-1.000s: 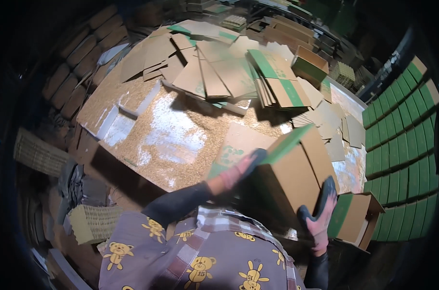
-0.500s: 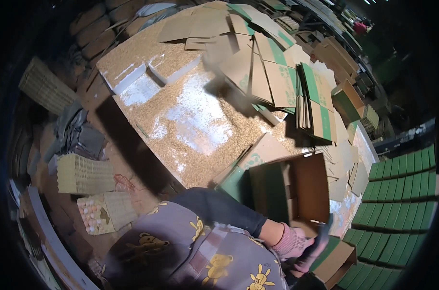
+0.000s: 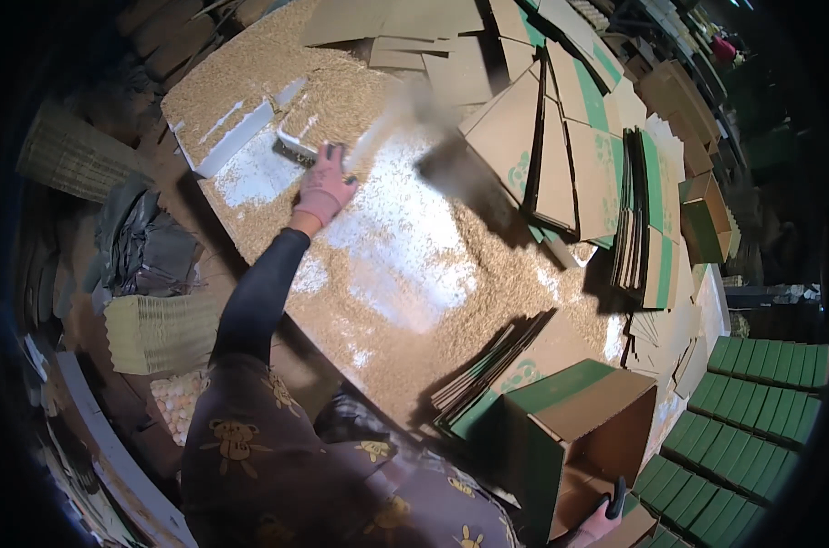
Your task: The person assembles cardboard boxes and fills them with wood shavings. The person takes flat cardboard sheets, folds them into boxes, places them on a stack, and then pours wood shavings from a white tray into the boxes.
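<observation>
My left hand (image 3: 323, 189), in a pink glove with dark fingertips, reaches over the table to the near corner of a white tray (image 3: 293, 144). Its fingers bend over the tray's rim, with the thumb apart on the near side. Tan husks (image 3: 332, 87) fill the tray. At the lower right, my right hand (image 3: 601, 522) grips the lower edge of an open brown and green cardboard box (image 3: 565, 399). That box is tilted, its opening facing right, and no contents show inside. Part of the right hand is cut off by the frame's lower edge.
Folded cardboard boxes (image 3: 574, 151) lie stacked across the table's far right, and another stack (image 3: 515, 365) sits nearer. Loose husks cover much of the tabletop (image 3: 405, 237). Rows of green boxes (image 3: 707, 457) stand at right. Pulp trays (image 3: 159, 333) and a tray of eggs (image 3: 179, 402) are at left.
My left hand has swung from the cardboard box at the lower right to the white tray at the upper left. The box now appears more tilted, with my right hand at its edge.
</observation>
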A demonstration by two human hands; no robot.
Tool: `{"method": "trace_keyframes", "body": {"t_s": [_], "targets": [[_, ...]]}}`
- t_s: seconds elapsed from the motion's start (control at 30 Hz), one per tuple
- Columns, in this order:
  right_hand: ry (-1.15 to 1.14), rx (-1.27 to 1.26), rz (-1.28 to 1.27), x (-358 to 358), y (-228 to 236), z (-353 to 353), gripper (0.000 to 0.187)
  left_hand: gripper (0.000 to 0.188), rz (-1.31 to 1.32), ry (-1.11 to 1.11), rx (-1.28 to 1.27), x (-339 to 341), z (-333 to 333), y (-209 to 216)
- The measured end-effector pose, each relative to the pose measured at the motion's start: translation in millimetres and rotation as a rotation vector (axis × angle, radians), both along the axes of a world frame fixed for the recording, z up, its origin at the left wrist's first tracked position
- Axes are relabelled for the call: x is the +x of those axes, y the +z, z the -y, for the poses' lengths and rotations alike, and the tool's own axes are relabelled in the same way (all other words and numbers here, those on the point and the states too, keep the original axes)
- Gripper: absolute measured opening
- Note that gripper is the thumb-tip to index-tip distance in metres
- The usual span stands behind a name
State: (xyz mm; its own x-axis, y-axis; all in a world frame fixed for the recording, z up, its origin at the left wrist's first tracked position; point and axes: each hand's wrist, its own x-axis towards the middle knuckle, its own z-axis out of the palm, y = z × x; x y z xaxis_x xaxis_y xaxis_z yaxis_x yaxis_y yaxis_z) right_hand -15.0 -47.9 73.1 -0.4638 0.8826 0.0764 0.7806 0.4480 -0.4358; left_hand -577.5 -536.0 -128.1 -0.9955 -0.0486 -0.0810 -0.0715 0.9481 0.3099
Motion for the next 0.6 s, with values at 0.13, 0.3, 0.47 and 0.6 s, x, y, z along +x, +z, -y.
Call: {"method": "trace_keyframes", "body": {"t_s": [0.13, 0.3, 0.47, 0.6], "targets": [[0.056, -0.195, 0.004, -22.0, -1.9, -20.4, 0.056, 0.066, 0.09, -0.167, 0.214, 87.9, -65.8, -10.1], [0.152, -0.26, 0.054, -29.7, -0.2, -42.2, 0.066, 0.066, 0.15, -0.434, 0.954, 138.1, -107.7, 9.2], [0.13, -0.104, -0.068, -20.3, 0.9, -40.1, 0.061, 0.064, 0.16, -0.233, 0.352, 67.1, 7.3, -74.4], [0.112, -0.052, 0.08, -116.1, -2.3, -60.8, 0.048, 0.062, 0.307, -0.415, 0.766, 54.3, -118.7, -52.8]]}}
